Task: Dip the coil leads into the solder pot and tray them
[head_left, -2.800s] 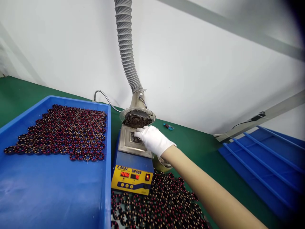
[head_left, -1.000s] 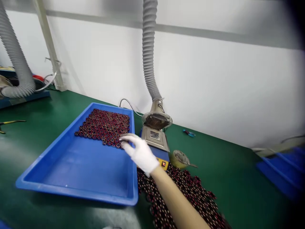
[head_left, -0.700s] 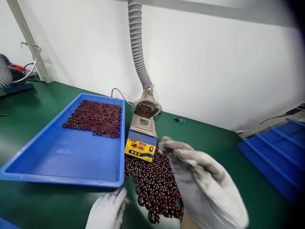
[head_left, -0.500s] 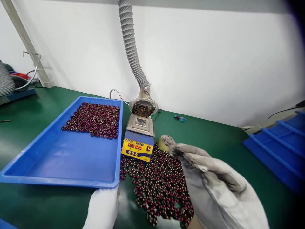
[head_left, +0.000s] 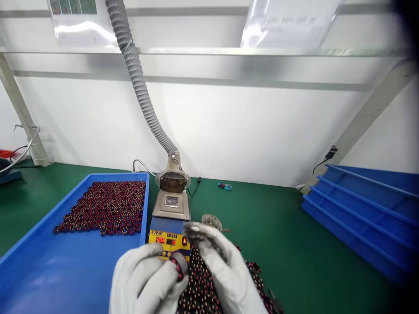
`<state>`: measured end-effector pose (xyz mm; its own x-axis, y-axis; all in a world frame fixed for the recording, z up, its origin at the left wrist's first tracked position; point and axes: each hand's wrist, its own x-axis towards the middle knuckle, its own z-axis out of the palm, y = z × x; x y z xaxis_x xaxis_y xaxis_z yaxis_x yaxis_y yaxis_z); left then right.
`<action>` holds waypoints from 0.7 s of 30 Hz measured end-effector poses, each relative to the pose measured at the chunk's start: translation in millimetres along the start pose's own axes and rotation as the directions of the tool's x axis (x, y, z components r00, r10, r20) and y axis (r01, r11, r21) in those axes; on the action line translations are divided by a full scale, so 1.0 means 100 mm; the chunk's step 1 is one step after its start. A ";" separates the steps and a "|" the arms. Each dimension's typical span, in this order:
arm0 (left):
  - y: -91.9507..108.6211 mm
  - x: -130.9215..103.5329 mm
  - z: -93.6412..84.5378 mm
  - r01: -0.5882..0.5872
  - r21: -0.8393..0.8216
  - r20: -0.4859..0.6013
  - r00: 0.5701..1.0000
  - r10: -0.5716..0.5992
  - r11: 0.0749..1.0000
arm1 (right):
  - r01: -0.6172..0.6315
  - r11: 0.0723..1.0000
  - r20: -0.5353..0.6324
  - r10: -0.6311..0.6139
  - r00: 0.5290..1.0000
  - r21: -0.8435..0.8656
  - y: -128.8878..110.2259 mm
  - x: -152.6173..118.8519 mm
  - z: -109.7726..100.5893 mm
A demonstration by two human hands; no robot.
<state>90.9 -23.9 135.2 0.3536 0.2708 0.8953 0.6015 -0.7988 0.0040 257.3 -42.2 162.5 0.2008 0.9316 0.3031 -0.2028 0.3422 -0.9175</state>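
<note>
My left hand [head_left: 149, 279], in a white glove, pinches a dark ring with pink marks [head_left: 179, 265] in front of the yellow and blue heated unit [head_left: 170, 240]. Just right of it, my right hand [head_left: 225, 270] is gloved too, its blurred, dirty fingertips pressed together near the unit's front; what they hold, if anything, I cannot make out. Many similar rings [head_left: 199, 288] lie on the green table below and behind my right hand. More rings [head_left: 108, 205] fill the far part of the blue tray [head_left: 146, 209] at the left.
A grey exhaust hose [head_left: 144, 91] hangs down to a hood over the unit. Behind my right hand is a roll of tape [head_left: 211, 220]. Small blue-handled cutters [head_left: 224, 186] lie near the wall. Stacked blue trays [head_left: 363, 205] stand at the right.
The view has tilted up and shifted right. My left hand has come up from beside the tray to the unit's front, now with a ring. My right hand has moved left, close to it.
</note>
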 end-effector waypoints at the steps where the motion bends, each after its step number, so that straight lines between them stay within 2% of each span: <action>1: -0.04 0.11 0.04 -0.005 0.007 -0.097 0.995 0.006 1.000 | -0.024 0.996 0.047 0.020 0.999 0.090 0.03 0.01 0.05; 3: -0.09 0.23 0.16 -0.022 0.013 -0.169 0.985 0.024 1.000 | -0.030 0.974 0.069 0.015 0.997 0.226 0.11 0.03 0.11; 6: -0.10 0.20 0.31 -0.052 -0.039 -0.143 0.989 0.046 0.998 | 0.039 0.962 -0.044 -0.028 0.999 0.271 0.21 0.07 0.14; 9: -0.12 0.12 0.35 0.079 -0.139 -0.118 0.988 -0.096 0.987 | 0.066 0.971 -0.093 -0.046 0.995 0.229 0.31 0.11 0.12; 11: -0.17 0.10 0.33 0.163 -0.179 -0.016 0.985 -0.169 0.970 | 0.060 0.979 -0.097 -0.042 0.994 0.196 0.40 0.13 0.12; 13: -0.24 0.11 0.31 0.129 -0.233 0.144 0.985 -0.097 0.964 | 0.048 0.987 -0.103 -0.032 0.994 0.156 0.47 0.14 0.12; 15: -0.31 0.13 0.29 0.091 -0.322 0.228 0.973 -0.016 0.942 | 0.038 0.993 -0.115 -0.025 0.993 0.110 0.51 0.14 0.12; 17: -0.36 0.16 0.28 0.107 -0.386 0.215 0.976 -0.023 0.916 | 0.041 0.997 -0.073 -0.036 0.997 0.061 0.48 0.14 0.11; 19: -0.38 0.18 0.27 0.128 -0.399 0.173 0.983 -0.063 0.908 | 0.051 0.999 0.035 -0.052 0.998 0.016 0.40 0.13 0.09; 21: -0.39 0.19 0.25 0.116 -0.409 0.162 0.985 -0.053 0.905 | 0.055 0.998 0.118 -0.053 0.992 -0.014 0.33 0.13 0.06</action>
<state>92.6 25.8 141.1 0.4329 0.3962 0.8097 0.2928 -0.9113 0.2894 247.1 -18.3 138.2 0.0964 0.9200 0.3798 -0.1783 0.3913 -0.9028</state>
